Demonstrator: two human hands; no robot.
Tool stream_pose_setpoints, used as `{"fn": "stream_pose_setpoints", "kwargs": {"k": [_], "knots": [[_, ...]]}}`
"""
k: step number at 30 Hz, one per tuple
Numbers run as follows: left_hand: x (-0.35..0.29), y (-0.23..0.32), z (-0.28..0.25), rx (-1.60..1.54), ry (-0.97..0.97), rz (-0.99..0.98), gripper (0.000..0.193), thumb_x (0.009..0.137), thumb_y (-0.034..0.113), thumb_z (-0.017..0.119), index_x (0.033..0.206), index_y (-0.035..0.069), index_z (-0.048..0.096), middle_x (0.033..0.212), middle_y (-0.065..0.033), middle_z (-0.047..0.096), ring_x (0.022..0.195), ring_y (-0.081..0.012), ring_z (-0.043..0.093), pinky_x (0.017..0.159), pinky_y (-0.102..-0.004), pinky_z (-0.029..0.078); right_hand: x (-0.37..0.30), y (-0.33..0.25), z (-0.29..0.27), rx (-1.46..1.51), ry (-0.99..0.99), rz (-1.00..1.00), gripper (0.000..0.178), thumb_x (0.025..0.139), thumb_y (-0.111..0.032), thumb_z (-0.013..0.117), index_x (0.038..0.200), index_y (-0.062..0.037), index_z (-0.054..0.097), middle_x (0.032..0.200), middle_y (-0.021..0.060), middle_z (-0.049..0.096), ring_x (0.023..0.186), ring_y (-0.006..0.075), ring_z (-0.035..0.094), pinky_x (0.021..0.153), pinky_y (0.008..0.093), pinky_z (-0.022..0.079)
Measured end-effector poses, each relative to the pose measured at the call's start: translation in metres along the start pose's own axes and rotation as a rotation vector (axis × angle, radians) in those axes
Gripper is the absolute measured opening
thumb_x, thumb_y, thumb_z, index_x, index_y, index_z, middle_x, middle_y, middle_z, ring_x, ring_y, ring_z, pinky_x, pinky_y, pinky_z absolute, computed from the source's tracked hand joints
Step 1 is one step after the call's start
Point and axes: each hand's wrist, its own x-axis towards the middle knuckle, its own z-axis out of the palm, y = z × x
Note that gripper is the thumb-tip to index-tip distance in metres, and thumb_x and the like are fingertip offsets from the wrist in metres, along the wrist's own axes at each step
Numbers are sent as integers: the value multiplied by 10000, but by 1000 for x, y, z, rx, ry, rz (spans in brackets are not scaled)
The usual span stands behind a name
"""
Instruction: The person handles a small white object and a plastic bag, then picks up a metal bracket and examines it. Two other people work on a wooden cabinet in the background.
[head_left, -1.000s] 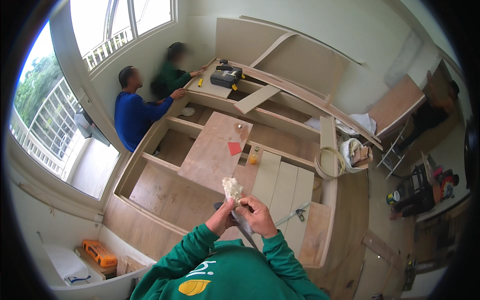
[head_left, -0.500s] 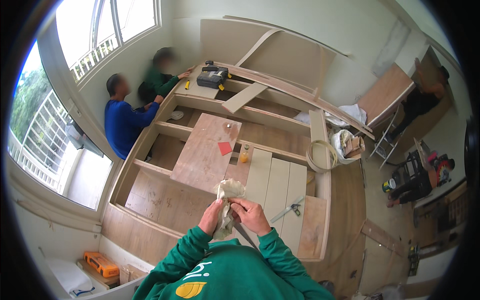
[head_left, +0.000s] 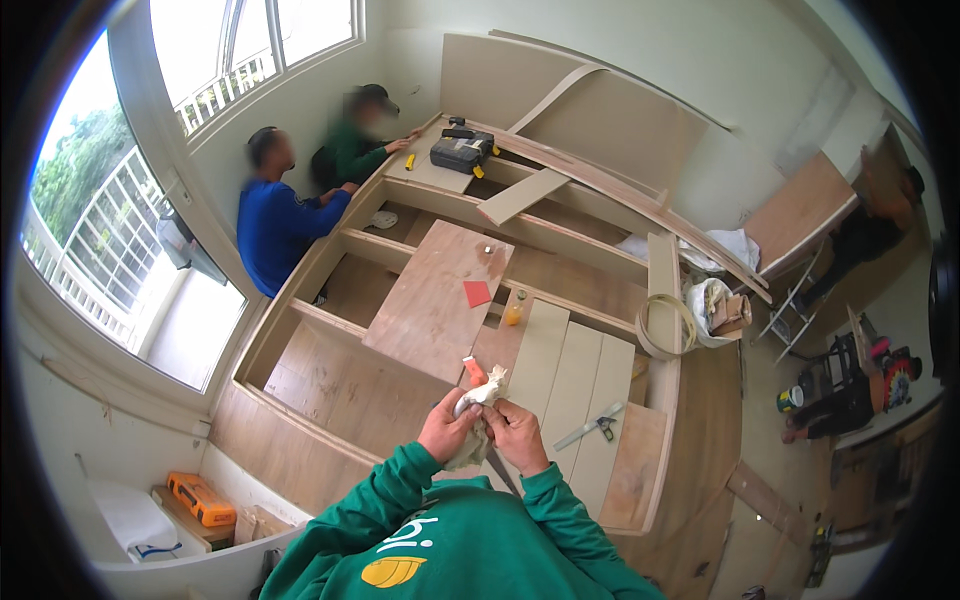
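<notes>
My left hand (head_left: 446,432) and my right hand (head_left: 517,436) meet in front of my chest, fingers closed round a crumpled off-white cloth (head_left: 486,392). The upper end of the cloth sticks up bunched above my fingers, and a looser part hangs between the hands. Just past it is a small orange-red object with a pale tip (head_left: 472,371), its kind unclear. Beyond, a reddish wooden panel (head_left: 432,300) lies across a large wooden frame (head_left: 300,420). A red square sheet (head_left: 477,293) and a small bottle of amber liquid (head_left: 515,310) are farther off.
Beige boards (head_left: 565,375) with a combination square (head_left: 590,428) lie to the right. A person in blue (head_left: 285,225) and another in green (head_left: 355,150) crouch at the frame's far left, near a black toolbox (head_left: 463,150). A ladder (head_left: 790,310) stands at the right.
The cloth has been bunched tighter and lower between my hands, uncovering the orange-red object. The whole scene sits slightly farther right in view.
</notes>
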Motion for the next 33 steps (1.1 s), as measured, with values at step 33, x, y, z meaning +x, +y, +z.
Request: {"fn": "stream_pose_setpoints", "kwargs": {"k": [33], "knots": [[-47, -128, -128, -214, 338, -401, 420, 893, 314, 590, 1193, 25, 532, 1002, -51, 590, 870, -153, 570, 743, -302, 492, -102, 360, -40, -220, 22, 987, 383, 835, -299, 611, 1062, 0, 536, 723, 133, 603, 557, 210, 558, 529, 383, 456]]}}
